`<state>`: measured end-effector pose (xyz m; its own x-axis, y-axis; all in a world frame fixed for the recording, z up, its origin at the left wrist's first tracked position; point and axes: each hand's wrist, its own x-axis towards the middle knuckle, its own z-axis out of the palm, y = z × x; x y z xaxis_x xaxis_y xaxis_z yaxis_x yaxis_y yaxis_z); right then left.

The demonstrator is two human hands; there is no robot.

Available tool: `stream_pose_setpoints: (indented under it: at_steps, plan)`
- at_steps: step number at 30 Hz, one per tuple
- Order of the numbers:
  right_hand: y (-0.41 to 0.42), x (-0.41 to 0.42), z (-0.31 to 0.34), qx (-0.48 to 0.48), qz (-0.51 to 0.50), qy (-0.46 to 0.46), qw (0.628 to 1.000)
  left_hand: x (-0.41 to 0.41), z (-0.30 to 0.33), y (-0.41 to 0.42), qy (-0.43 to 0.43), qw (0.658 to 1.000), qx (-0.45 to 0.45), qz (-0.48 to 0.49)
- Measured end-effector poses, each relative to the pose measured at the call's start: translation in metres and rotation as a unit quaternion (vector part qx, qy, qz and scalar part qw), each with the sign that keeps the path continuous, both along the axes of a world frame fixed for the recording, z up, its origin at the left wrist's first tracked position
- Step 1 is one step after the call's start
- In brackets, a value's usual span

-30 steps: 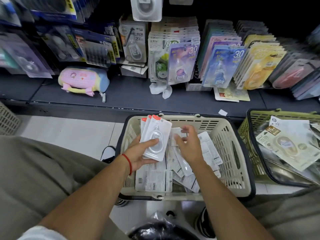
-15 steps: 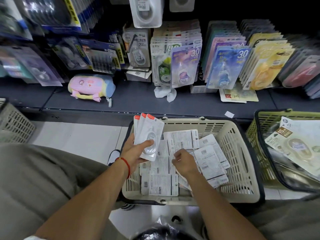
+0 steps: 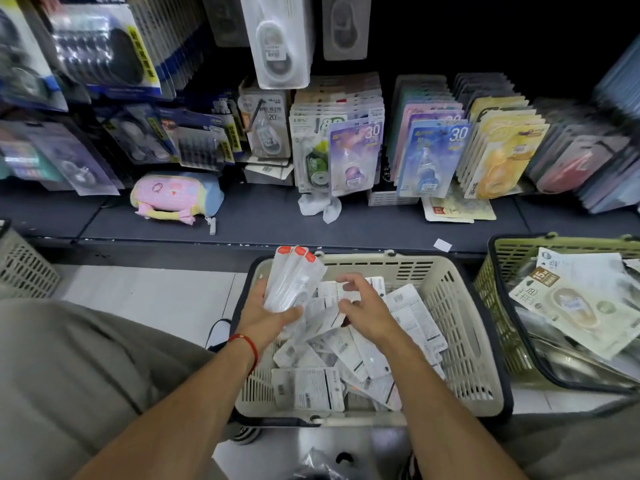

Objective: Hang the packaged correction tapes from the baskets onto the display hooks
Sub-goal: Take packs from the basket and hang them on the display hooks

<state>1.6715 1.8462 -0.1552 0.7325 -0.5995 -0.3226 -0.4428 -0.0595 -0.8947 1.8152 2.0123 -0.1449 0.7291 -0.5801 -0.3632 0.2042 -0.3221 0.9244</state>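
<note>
Head view, looking down over both forearms into a cream basket (image 3: 460, 327) set on the floor before a dark shelf (image 3: 277, 216).

Left hand (image 3: 268, 315): fingers and thumb curled round a small stack of packaged correction tapes (image 3: 294, 282), three orange-red tabs showing at the upper end. The stack stands tilted, its upper end leaning away from the person, over the near-left part of the basket. A red cord (image 3: 247, 344) circles the left wrist.

Right hand (image 3: 363, 308): held over the middle of the basket, fingers spread and loosely bent. The fingertips (image 3: 343, 280) lie at or just above a white pack; whether they pinch it cannot be told, as the area is blurred.

Loose packs (image 3: 349, 362) lie jumbled in the cream basket, mostly printed backs upward, some overlapping.

A green basket (image 3: 498, 306) stands just beside the cream one on the right, holding larger carded packs (image 3: 575, 303).

Above the shelf, rows of carded packs hang on the display (image 3: 353, 157), including blue and purple cards marked 30 and yellow cards further right. The hooks themselves are hidden behind the packs. A pink and blue pouch (image 3: 173, 199) lies on the shelf at left.
</note>
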Motion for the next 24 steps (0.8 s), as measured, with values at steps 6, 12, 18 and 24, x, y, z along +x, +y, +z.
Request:
stream_pose_setpoints:
  at_steps: [6, 12, 18, 24]
  plan:
    - [-0.035, -0.005, 0.076, 0.101, 0.007, -0.088, 0.991, -0.008, 0.009, -0.012, 0.039, 0.997, -0.039, -0.053]
    - [-0.068, -0.004, 0.126, -0.04, 0.024, -0.035, 0.998, -0.013, 0.038, -0.027, 0.114, 0.98, -0.132, -0.095]
    - [-0.095, 0.023, 0.182, -0.219, -0.002, -0.023, 0.976, -0.016, 0.093, -0.058, 0.169, 0.95, -0.24, -0.103]
    - [-0.106, 0.039, 0.241, -0.227, -0.069, -0.09, 0.967, 0.018, 0.16, -0.097, 0.159, 0.928, -0.322, -0.099]
